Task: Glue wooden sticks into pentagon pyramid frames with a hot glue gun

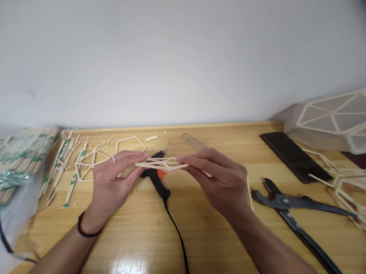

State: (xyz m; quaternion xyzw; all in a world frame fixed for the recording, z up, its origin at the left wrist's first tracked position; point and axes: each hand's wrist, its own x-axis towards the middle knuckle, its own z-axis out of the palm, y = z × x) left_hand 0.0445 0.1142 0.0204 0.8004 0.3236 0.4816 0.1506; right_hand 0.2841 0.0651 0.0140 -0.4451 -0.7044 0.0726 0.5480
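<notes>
Between my two hands a small frame of pale wooden sticks (162, 165) is held up, seen nearly edge-on. My left hand (113, 180) pinches its left end between thumb and fingers. At the other end, my right hand (219, 175) grips it with the fingertips. Behind and below the frame lies a black glue gun (157, 183) with an orange trigger, its cord running toward the front edge. A spoked stick frame (93, 162) rests on the table past my left hand, and a plain stick outline (130, 138) lies farther back.
Packaged chopsticks (32, 155) and loose sticks (64, 162) lie at left. A clear ruler (191, 140) is behind my right hand. At right are a black phone (294, 156), large pliers (284, 202), joined stick frames (352, 190) and a covered stick structure (336, 120). A wall (179, 60) stands behind.
</notes>
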